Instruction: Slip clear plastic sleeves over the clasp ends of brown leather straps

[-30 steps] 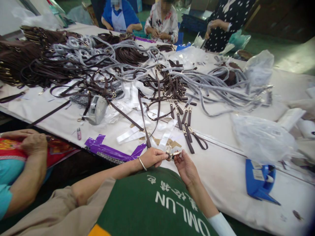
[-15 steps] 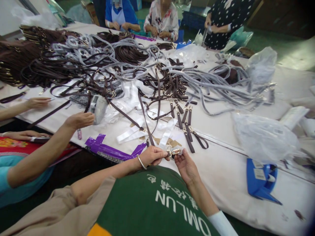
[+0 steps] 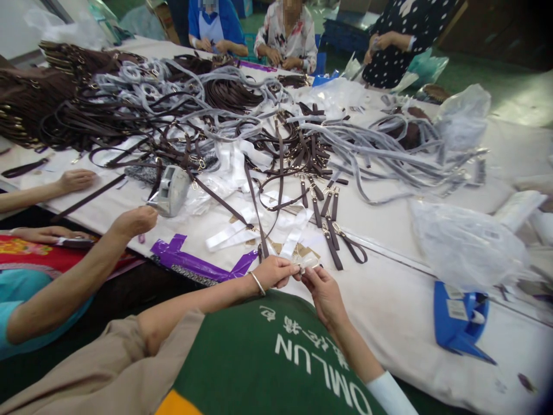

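At the table's near edge, my left hand (image 3: 276, 272), with a bangle at its wrist, pinches the metal clasp end of a brown strap (image 3: 261, 233). The strap runs up from there onto the table. Fingers of my right hand (image 3: 320, 287) are closed on the same clasp (image 3: 301, 269) from the other side, with a small clear plastic piece (image 3: 310, 259) at its fingertips. The two hands nearly touch. Fingers cover most of the clasp. Just beyond them lie white strips (image 3: 296, 233) and brown paper bits.
Short brown straps (image 3: 330, 236) lie right of centre. Behind is a heap of brown and grey-wrapped straps (image 3: 233, 95). Purple tape (image 3: 194, 262), a grey tape dispenser (image 3: 173, 190), a blue dispenser (image 3: 460, 320) and a plastic bag (image 3: 466, 245) surround me. A neighbour's arm (image 3: 99, 259) reaches in at left.
My right hand has turned inward and moved closer to my left, its fingers now over the clasp that showed before. The neighbour's hand at left has shifted slightly down and left.
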A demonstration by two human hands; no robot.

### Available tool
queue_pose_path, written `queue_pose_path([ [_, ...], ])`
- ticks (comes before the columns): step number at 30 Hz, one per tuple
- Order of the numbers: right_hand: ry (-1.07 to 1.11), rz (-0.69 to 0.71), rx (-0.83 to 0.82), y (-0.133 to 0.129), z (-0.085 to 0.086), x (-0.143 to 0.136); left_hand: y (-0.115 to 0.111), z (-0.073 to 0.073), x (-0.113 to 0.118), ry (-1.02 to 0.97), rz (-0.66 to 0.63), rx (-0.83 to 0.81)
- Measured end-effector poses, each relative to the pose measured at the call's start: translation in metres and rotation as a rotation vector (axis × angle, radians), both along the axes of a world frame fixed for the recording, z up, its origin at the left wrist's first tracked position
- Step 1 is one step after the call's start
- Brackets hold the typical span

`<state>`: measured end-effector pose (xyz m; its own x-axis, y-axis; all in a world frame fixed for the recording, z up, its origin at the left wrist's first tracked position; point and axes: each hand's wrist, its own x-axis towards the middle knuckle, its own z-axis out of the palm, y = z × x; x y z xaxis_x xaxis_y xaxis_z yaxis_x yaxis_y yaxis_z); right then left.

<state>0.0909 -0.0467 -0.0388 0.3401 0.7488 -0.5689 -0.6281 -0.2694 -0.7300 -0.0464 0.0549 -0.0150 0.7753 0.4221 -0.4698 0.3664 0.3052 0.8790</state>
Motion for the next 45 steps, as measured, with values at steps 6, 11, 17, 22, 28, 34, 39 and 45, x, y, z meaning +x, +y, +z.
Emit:
queue_pose_path([
  [6, -0.015, 0.036, -0.019, -0.001, 0.003, 0.006, -0.003, -0.005, 0.005, 0.036, -0.114, 0.540],
  [11, 0.083, -0.127, 0.006, -0.003, 0.005, 0.009, -0.004, -0.003, 0.004, 0.066, -0.290, 1.141],
  [17, 0.026, -0.063, -0.011, -0.005, 0.006, 0.004, -0.005, 0.000, 0.009, 0.130, -0.256, 1.119],
  [22, -0.064, 0.030, -0.015, -0.007, 0.001, -0.001, -0.005, 0.002, 0.015, 0.066, -0.139, 0.615],
  [28, -0.148, 0.021, 0.007, -0.006, 0.006, 0.001, 0.001, -0.002, 0.010, 0.043, -0.180, 0.424],
  [34, -0.130, -0.016, -0.012, -0.008, 0.005, 0.004, 0.001, -0.002, -0.004, -0.146, -0.162, 0.351],
  [39, -0.153, 0.202, -0.026, -0.013, 0.000, -0.007, -0.002, 0.002, -0.003, -0.157, -0.142, 0.372],
  [45, 0.306, 0.016, 0.088, -0.003, 0.022, 0.013, -0.006, 0.003, -0.019, -0.208, -0.204, 0.385],
])
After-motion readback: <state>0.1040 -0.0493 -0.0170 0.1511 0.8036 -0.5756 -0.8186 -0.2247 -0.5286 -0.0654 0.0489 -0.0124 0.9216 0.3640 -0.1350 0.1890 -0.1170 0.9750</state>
